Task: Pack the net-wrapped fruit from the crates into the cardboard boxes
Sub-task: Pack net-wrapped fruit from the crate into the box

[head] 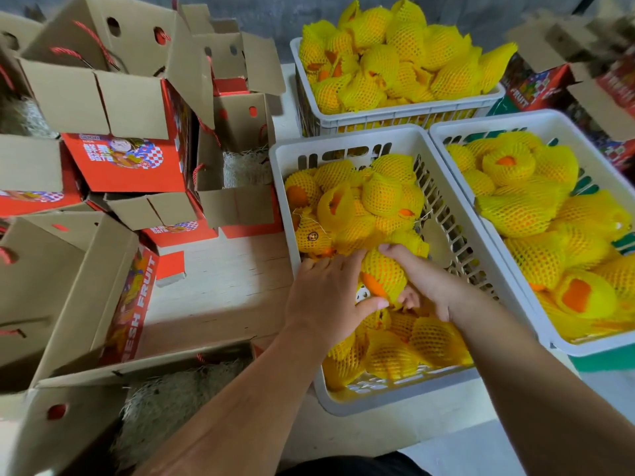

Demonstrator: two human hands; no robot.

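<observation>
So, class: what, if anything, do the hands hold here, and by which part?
Both hands hold one net-wrapped fruit in the near crate: the left hand at its left side, the right hand round its right side.

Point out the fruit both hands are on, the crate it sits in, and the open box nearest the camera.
Net-wrapped fruit (384,274), head view: on its yellow netting between the hands.
White crate (374,395), head view: on its near wall.
Open cardboard box (74,415), head view: on its near brown flap.
</observation>
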